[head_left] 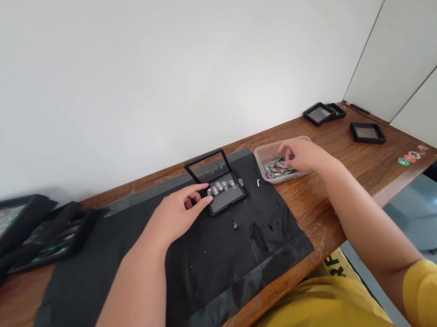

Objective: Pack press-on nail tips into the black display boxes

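Note:
A small black display case (222, 187) lies with its clear lid up on a black mat (217, 257), with a row of small decorated pieces (224, 186) inside. My left hand (180, 212) rests at the case's left edge, fingers curled against it. My right hand (302, 153) reaches into a clear plastic tub (262, 152) of small colourful pieces, fingers pinched among them; what they hold is hidden.
Three empty black cases lie at the far right of the wooden table (369, 173): (319, 113), (336, 109), (367, 132). Stacked black cases (14, 234) sit at the left. Small stickers (412, 156) are near the right edge. Tiny bits (235, 224) lie on the mat.

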Demonstrator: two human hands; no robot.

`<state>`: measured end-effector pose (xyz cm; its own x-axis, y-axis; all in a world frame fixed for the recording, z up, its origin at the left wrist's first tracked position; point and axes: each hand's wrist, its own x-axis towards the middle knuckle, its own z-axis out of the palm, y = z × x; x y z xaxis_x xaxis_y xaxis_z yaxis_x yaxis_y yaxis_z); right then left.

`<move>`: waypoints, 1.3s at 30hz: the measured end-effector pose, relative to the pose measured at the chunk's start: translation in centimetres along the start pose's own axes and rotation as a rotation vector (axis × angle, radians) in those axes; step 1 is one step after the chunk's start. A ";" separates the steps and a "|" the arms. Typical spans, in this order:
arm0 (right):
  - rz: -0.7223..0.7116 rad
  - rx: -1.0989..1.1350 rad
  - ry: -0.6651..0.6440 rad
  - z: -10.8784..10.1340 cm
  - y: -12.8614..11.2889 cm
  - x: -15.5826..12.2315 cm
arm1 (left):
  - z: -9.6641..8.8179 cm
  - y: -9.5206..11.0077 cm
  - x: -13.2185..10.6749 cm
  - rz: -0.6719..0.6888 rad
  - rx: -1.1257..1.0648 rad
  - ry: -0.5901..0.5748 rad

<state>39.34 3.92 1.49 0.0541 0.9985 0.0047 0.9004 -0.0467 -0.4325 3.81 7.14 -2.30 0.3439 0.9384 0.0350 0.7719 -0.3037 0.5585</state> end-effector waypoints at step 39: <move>-0.600 0.678 0.116 3.7 -9.0 -3.6 | 1.6 6.7 -1.9 0.351 -0.237 0.389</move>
<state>29.48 0.80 2.02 -0.2657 0.8391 0.4747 0.3462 0.5425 -0.7654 9.18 3.05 0.11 0.3013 0.7933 0.5290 0.4910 -0.6047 0.6272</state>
